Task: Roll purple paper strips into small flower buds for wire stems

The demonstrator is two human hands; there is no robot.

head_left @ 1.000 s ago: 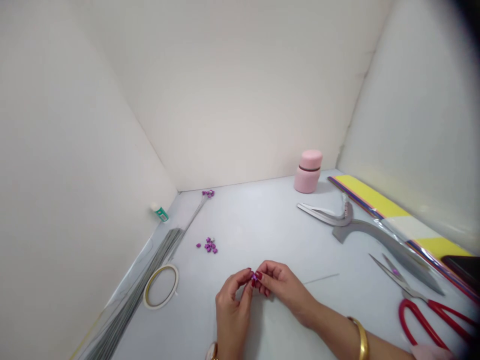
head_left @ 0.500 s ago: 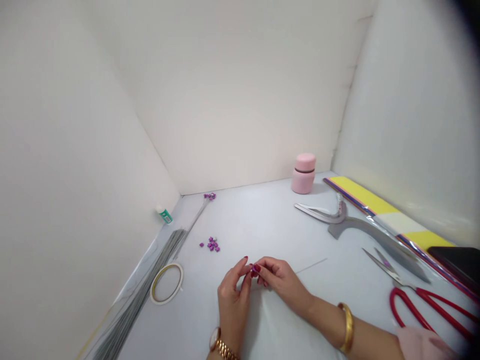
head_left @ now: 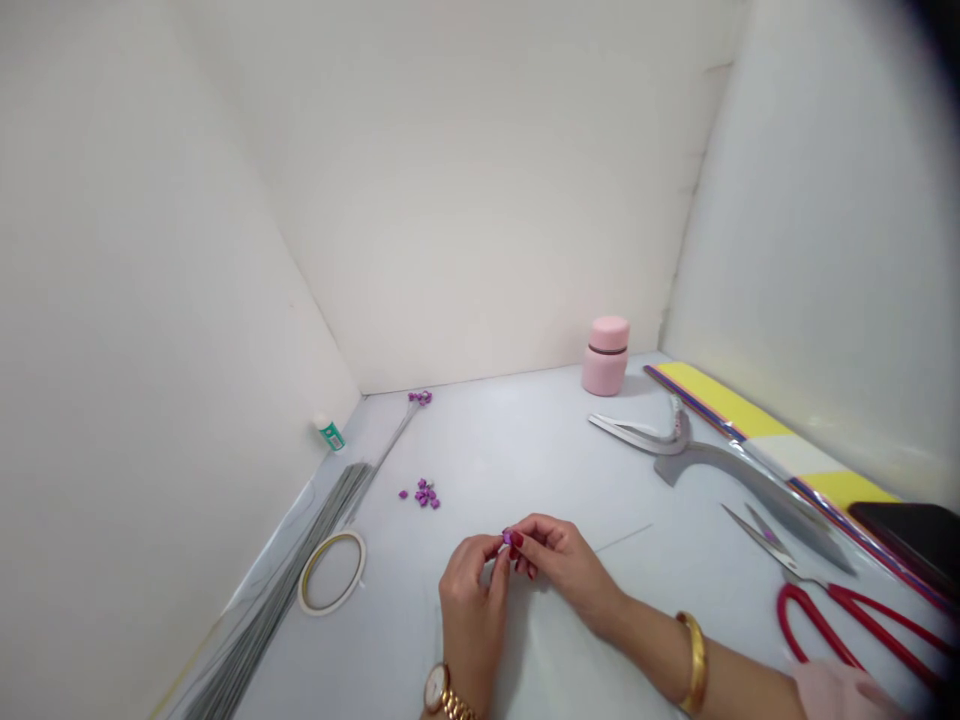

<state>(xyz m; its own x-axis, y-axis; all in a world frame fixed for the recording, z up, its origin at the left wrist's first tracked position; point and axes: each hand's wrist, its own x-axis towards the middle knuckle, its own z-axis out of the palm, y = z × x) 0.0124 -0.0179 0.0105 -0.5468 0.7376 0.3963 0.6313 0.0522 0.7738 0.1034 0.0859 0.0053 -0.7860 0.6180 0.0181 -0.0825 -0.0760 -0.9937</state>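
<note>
My left hand (head_left: 471,600) and my right hand (head_left: 559,570) meet at the fingertips in the lower middle of the view. Between them they pinch a tiny purple piece (head_left: 508,538), mostly hidden by the fingers. A small heap of similar purple pieces (head_left: 424,493) lies on the white surface (head_left: 525,450) up and to the left of my hands. A thin wire topped with purple pieces (head_left: 420,398) lies farther back, near the corner.
On the left are a bundle of grey wires (head_left: 289,570), a tape roll (head_left: 331,572) and a small green-labelled bottle (head_left: 330,434). On the right are a pink jar (head_left: 604,357), a grey curved tool (head_left: 712,462), red-handled scissors (head_left: 821,620), yellow paper (head_left: 750,425) and a dark phone-like slab (head_left: 904,535). White walls enclose the back and sides.
The whole scene has shifted slightly in view as my head moved. My hands stay together on the purple piece, with only small finger shifts.
</note>
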